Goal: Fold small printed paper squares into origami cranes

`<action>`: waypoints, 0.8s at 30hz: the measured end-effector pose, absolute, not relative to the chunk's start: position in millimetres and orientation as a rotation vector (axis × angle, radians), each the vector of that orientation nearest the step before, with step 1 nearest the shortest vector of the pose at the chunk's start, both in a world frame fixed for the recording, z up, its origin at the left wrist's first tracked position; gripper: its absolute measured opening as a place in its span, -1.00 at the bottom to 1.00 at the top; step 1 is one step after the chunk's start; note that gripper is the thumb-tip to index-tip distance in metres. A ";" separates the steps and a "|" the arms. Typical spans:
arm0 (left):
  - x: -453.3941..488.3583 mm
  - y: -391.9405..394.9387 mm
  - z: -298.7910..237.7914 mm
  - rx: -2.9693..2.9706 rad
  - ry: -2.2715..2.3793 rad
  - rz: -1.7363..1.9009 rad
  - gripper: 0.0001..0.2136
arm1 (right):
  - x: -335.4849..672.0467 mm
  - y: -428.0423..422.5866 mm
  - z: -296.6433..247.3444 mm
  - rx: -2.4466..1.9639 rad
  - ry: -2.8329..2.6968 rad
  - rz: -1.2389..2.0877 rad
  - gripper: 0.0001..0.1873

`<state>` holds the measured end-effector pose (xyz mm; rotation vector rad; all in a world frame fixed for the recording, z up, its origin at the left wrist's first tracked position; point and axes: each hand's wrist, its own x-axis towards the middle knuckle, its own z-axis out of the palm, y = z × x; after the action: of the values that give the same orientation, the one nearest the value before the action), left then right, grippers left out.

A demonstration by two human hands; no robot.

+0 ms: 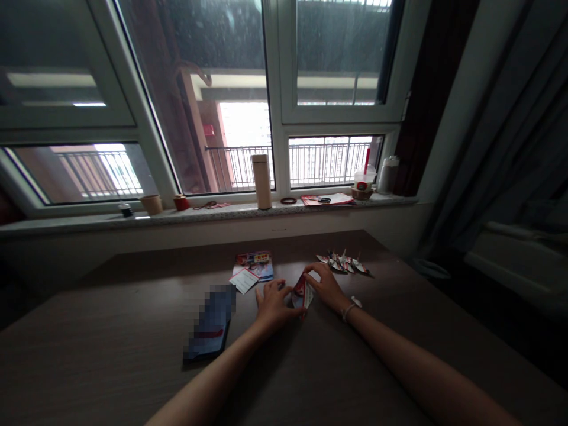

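Table point(133, 331) under the grip, phone point(208, 327) left of it, folded pieces point(338, 265) beyond it to the right, left hand point(275, 300) and right hand point(325, 286) both pinched on small folded paper point(302, 291) between their fingertips.

Got both bare arms stretched out front, tbh pretty relaxed, with the bare left forearm point(222, 367) slanting up behind the left fingers and the bare right forearm point(399, 361) angling in from behind and right of the right ones. Holding the bare left hand point(274, 305) low, fingers spread and curled, with its thumb point(296, 312) poking rightward. Bending the bare right hand point(323, 284) into a loose fingertip pinch, just beyond those left fingers.
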<state>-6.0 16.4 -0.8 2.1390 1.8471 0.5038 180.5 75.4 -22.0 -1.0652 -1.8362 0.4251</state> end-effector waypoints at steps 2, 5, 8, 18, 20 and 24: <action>-6.0 16.7 -0.7 2.138 1.852 0.496 -0.41 | 180.8 74.4 -20.4 -1.056 -1.841 0.414 -0.82; -6.2 16.9 -0.8 2.137 1.860 0.479 -0.41 | 181.0 73.0 -18.8 -1.059 -1.844 0.403 -0.82; -6.3 16.8 -1.2 2.138 1.862 0.483 -0.41 | 180.7 72.3 -18.7 -1.064 -1.846 0.391 -0.81; -6.1 15.9 -1.9 2.136 1.885 0.507 -0.46 | 181.2 74.2 -22.9 -1.120 -1.888 0.390 -0.80; -6.0 15.8 -2.1 2.120 1.906 0.528 -0.48 | 181.9 73.8 -24.1 -1.132 -1.917 0.402 -0.80; -5.9 16.2 -3.6 2.087 1.963 0.604 -0.51 | 183.8 71.0 -25.7 -1.178 -1.974 0.396 -0.83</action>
<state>-5.9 16.2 -3.6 2.0867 1.9635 0.6036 183.8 71.0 -25.7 -1.1777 -1.9738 0.3964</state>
